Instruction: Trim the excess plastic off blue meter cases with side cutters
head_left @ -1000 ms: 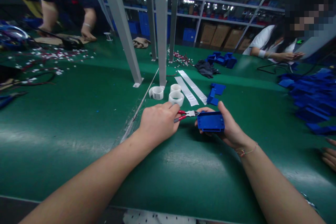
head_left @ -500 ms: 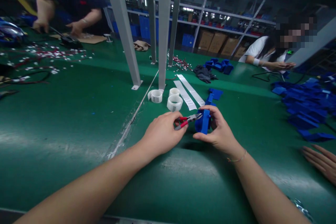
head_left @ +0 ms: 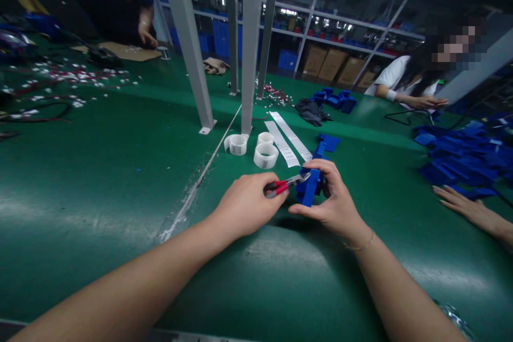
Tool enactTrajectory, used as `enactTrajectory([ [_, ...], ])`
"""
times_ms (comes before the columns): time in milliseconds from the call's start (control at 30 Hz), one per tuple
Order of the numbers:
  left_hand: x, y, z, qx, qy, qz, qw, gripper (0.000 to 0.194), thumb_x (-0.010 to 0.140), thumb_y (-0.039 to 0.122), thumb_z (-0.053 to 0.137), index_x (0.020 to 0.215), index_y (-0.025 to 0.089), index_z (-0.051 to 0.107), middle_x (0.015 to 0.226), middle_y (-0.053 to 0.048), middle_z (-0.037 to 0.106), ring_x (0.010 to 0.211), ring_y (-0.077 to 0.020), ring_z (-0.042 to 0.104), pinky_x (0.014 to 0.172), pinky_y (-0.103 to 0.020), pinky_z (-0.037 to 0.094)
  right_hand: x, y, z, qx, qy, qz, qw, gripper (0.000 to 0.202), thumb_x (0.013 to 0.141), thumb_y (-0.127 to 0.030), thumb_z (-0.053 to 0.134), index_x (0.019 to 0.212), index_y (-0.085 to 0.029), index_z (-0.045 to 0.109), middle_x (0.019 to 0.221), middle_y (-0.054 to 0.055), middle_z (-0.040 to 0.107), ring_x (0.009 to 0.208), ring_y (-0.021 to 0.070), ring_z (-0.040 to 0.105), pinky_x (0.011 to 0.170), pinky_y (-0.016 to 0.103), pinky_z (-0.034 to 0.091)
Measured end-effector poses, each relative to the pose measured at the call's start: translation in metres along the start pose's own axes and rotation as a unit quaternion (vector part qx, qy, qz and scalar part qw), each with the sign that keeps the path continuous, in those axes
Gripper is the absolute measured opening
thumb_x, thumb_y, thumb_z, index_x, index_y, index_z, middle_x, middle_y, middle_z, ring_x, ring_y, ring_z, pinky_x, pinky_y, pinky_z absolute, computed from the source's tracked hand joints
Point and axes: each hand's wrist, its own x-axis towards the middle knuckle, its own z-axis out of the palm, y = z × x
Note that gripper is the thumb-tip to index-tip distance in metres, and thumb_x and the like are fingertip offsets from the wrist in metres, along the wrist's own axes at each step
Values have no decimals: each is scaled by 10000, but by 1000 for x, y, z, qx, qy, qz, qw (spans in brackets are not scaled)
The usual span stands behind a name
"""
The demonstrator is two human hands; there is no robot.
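My left hand [head_left: 251,200] is closed round the red-and-black handles of a pair of diagonal cutters [head_left: 285,184]. The jaws point right and meet the upper edge of a blue plastic part [head_left: 309,189]; whether they bite into it I cannot tell. That part is gripped in my right hand [head_left: 334,195], thumb at its lower end and fingers over its top. Just behind it on the green table lies another blue plastic part [head_left: 329,142], partly hidden by my fingers.
White label rolls [head_left: 265,156] and label strips [head_left: 282,144] lie beyond my hands. Metal posts [head_left: 247,48] rise behind them. A heap of blue parts [head_left: 460,152] is at right, with another person's hand [head_left: 468,208] beside it. Wires with white connectors [head_left: 76,77] lie at left.
The blue part in my right hand has tilted slightly, the cutters staying at its upper edge. At right, another person's hand has moved toward the blue heap. The person at far left has shifted their arms.
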Motion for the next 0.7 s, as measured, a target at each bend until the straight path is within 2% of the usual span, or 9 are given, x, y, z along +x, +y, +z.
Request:
enactTrajectory([
  [400,0,0,0,4,-1,-2,1000,276,915,481,533,803,242,613,744,31,609,676,-169,510,614,-321,298,2,-2,1,-11,13,-13,1000,852,570,-289,947,1300,-265,509,1270,66,494,1234,233,474,1070,363,403],
  [700,-1,2,-3,7,-9,-6,1000,297,918,481,528,785,228,605,735,24,608,667,-168,511,611,-320,296,2,-3,0,-13,16,-10,1000,856,557,-278,952,1292,-259,515,1270,64,500,1229,228,477,1066,356,404],
])
